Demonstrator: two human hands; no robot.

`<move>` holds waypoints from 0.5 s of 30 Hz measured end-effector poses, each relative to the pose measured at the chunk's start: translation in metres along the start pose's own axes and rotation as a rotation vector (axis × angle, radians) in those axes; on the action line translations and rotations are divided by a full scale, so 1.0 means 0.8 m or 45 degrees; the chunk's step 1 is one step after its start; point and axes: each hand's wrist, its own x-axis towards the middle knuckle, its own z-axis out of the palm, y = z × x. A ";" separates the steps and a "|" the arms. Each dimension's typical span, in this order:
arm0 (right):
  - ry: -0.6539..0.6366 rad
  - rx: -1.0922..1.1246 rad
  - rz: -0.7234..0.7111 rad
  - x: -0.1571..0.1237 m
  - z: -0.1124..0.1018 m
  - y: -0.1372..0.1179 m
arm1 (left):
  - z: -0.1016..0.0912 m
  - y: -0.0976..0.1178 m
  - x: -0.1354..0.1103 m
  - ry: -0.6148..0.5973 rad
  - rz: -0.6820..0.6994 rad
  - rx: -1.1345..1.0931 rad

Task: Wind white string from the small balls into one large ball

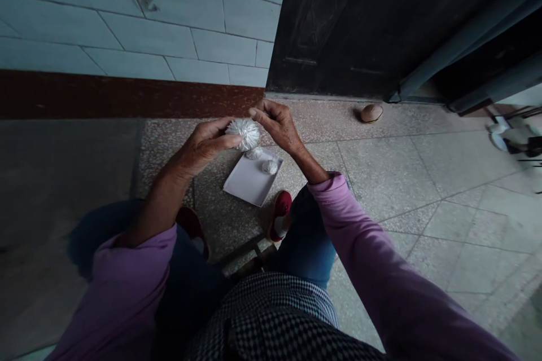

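A white, shiny, fluffy ball of strands is held up by my left hand, with the thumb across its near side and the fingers behind it. Just to its upper right, my right hand is closed in a pinch. Whatever lies between those fingertips is too small to make out. Below both hands, a shallow white box tray rests on the floor. Two smaller white balls are with it: one ball by its right edge and another ball at its far edge, partly behind the held one.
A pale tiled wall with a dark red skirting rises in front. To its right stands a dark door. A rounded brownish object sits on the speckled floor near the door. My red shoes flank the tray.
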 end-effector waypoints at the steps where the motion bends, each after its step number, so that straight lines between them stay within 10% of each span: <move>1: -0.007 0.015 0.028 0.001 0.005 0.003 | 0.002 -0.002 0.000 0.012 0.001 -0.065; 15: -0.410 -0.069 -0.026 -0.039 0.031 -0.015 | -0.023 -0.036 0.022 0.454 0.170 -0.087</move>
